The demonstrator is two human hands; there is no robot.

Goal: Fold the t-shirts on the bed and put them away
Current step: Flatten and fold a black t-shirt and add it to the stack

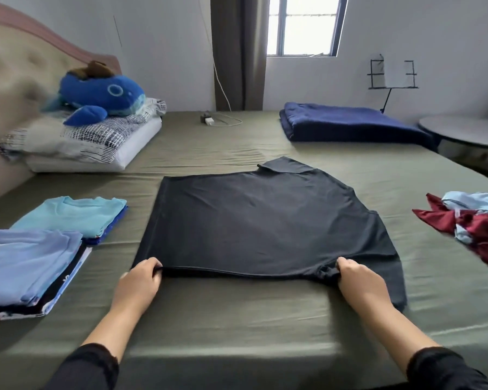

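A black t-shirt (262,223) lies spread flat in the middle of the olive-green bed (237,319); a sleeve points to the far right and another hangs toward the near right. My left hand (140,282) pinches its near edge at the left corner. My right hand (359,282) grips the same edge by the right sleeve, where the cloth is bunched. Two stacks of folded shirts sit at the left: one topped light blue (26,263), one topped turquoise (71,215). Unfolded red and pale-blue shirts (473,220) lie heaped at the right edge.
A folded navy blanket (350,122) lies at the far right of the bed. At the far left, pillows (90,144) carry a blue plush whale (102,94). A charger and cable (212,121) rest near the far edge. A round table (468,130) stands beyond the right side.
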